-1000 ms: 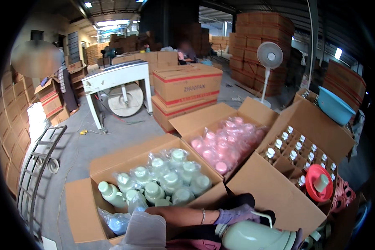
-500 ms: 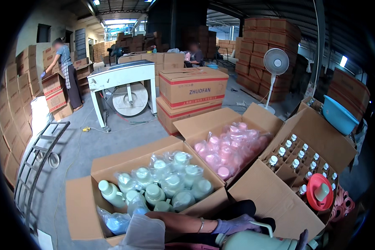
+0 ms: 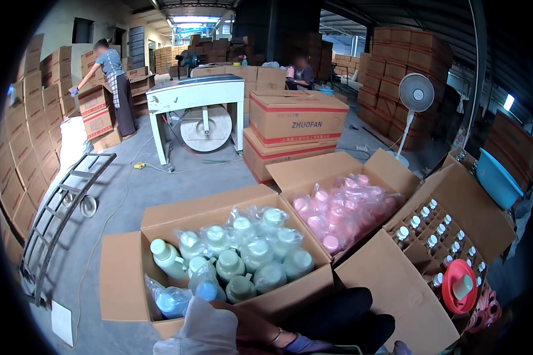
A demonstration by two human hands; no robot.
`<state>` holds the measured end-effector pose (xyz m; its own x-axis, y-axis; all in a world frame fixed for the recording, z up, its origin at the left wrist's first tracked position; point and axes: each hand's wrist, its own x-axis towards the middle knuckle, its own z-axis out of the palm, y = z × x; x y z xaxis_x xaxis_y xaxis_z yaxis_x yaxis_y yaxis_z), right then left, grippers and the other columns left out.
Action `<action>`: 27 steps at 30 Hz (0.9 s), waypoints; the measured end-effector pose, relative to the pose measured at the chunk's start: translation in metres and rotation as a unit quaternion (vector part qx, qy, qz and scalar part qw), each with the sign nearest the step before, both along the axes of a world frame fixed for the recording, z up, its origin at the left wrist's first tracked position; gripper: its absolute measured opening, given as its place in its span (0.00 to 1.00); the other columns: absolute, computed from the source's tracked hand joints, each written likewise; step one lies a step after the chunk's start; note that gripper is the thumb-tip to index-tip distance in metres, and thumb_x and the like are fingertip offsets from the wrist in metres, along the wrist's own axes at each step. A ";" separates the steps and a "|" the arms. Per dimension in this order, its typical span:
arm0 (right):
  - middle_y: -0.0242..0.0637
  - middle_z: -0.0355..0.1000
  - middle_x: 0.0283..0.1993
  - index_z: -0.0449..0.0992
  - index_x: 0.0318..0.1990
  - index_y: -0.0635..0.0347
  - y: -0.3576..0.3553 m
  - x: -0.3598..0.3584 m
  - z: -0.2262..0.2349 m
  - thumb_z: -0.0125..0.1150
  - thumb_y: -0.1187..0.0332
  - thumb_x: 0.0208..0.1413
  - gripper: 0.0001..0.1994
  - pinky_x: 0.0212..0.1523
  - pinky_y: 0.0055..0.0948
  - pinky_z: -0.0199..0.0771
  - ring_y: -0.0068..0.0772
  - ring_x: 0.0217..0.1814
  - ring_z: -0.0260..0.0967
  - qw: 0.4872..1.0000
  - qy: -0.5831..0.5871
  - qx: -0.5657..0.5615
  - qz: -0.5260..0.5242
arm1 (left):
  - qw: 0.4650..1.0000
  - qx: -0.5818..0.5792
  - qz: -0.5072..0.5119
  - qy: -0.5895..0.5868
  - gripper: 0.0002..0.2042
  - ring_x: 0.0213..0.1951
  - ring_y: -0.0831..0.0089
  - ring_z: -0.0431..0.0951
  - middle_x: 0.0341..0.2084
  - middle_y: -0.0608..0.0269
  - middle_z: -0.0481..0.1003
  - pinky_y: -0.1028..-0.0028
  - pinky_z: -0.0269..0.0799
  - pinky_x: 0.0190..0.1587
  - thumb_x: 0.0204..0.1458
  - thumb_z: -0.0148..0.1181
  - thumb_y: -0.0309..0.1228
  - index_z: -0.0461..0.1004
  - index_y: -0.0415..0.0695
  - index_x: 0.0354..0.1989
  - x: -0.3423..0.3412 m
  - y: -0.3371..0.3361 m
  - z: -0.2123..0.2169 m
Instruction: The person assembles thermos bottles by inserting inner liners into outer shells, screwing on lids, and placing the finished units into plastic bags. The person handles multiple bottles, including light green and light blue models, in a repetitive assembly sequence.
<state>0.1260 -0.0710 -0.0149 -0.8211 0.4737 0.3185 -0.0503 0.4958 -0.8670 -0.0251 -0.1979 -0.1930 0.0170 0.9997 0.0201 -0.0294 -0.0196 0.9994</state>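
Note:
At the lower edge my left hand (image 3: 307, 345), in a purple glove with a bracelet at the wrist, is closed by the pale green handle (image 3: 354, 347) of a vacuum flask. The flask's body lies below the picture. Only a bit of my gloved right hand (image 3: 401, 348) shows farther right; its fingers are mostly cut off. Ahead of my left forearm stands an open carton (image 3: 177, 214) of pale green flasks (image 3: 228, 263), many in clear plastic bags. Two bagged blue-topped ones (image 3: 173, 303) lie in its near left corner.
Bagged pink flasks (image 3: 331, 219) fill a second carton (image 3: 299, 171). To the right, a divided carton (image 3: 479, 207) holds silvery bottles with white caps and a red basin (image 3: 456, 296) with a pale green cup. A blue tub (image 3: 497, 177), fan (image 3: 416, 93), hand truck (image 3: 59, 213) and two people stand farther off.
My view has shifted, so the cartons sit farther left or right-shifted in the picture. Both hands and the flask have sunk toward the lower edge; the flask's body has left the picture.

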 end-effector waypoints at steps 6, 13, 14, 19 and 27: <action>0.58 0.53 0.70 0.62 0.65 0.63 -0.001 0.009 0.015 0.51 0.45 0.60 0.34 0.70 0.54 0.51 0.62 0.74 0.47 0.998 -0.004 0.066 0.022 | 1.000 -0.023 0.006 -0.005 0.15 0.34 0.85 0.71 0.30 0.69 0.77 0.77 0.69 0.38 0.64 0.50 0.39 0.79 0.42 0.41 -0.002 -0.002 0.003; 0.59 0.54 0.70 0.62 0.64 0.64 -0.004 0.036 0.044 0.51 0.45 0.60 0.34 0.69 0.54 0.51 0.63 0.73 0.47 0.964 0.002 0.230 0.130 | 0.998 -0.047 0.042 -0.011 0.14 0.35 0.85 0.71 0.32 0.68 0.78 0.77 0.69 0.40 0.63 0.51 0.38 0.78 0.41 0.43 -0.006 -0.005 0.008; 0.59 0.54 0.70 0.63 0.64 0.64 -0.004 0.042 0.047 0.52 0.46 0.60 0.34 0.69 0.54 0.51 0.63 0.73 0.47 0.959 0.001 0.251 0.135 | 0.996 -0.061 0.061 -0.018 0.14 0.35 0.85 0.71 0.32 0.68 0.78 0.78 0.69 0.40 0.63 0.51 0.38 0.78 0.41 0.43 -0.009 -0.001 0.015; 0.59 0.53 0.70 0.57 0.68 0.67 0.015 0.057 0.015 0.50 0.45 0.59 0.38 0.71 0.49 0.49 0.56 0.74 0.48 0.989 0.006 0.148 0.010 | 0.975 0.024 0.210 -0.066 0.12 0.39 0.83 0.73 0.35 0.65 0.79 0.78 0.71 0.44 0.60 0.55 0.34 0.77 0.39 0.45 -0.040 0.023 0.056; 0.42 0.53 0.71 0.55 0.71 0.53 0.075 0.065 -0.098 0.43 0.54 0.65 0.29 0.68 0.43 0.56 0.45 0.71 0.51 0.936 0.065 -0.326 -0.113 | 0.888 0.291 0.217 0.282 0.19 0.56 0.57 0.73 0.51 0.55 0.75 0.63 0.66 0.61 0.46 0.59 0.22 0.74 0.42 0.50 -0.035 0.032 0.094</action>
